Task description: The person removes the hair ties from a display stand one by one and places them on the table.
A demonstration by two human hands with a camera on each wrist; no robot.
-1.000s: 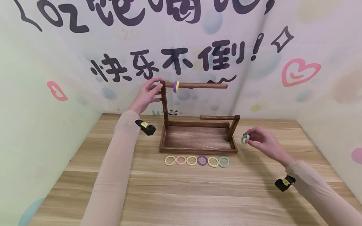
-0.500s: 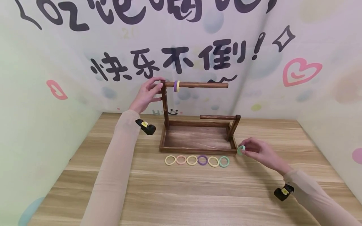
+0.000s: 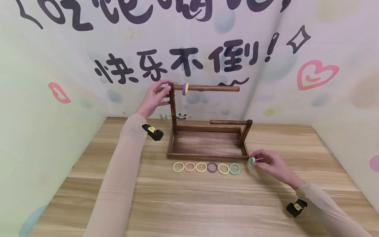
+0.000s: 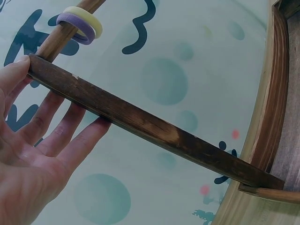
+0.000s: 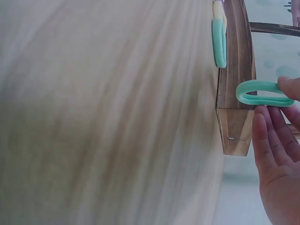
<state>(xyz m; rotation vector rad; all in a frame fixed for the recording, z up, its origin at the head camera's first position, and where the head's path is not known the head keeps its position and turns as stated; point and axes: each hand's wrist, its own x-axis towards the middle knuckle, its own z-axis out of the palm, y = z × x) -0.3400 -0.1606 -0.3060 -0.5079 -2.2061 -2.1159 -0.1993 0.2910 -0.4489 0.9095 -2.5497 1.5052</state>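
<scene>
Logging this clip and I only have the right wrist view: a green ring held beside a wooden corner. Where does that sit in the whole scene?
Observer: The right hand pinches the green ring low over the table, just off the front right corner of the wooden stand.
Operator: Any other rings?
Observer: Six lie in a row on the table in front of the stand, the green one at the right end.
Operator: And the other hand?
Observer: The left hand grips the top of the tall post.
Operator: Anything on the stand itself?
Observer: A purple ring and a yellow ring hang side by side on the upper rod.
</scene>
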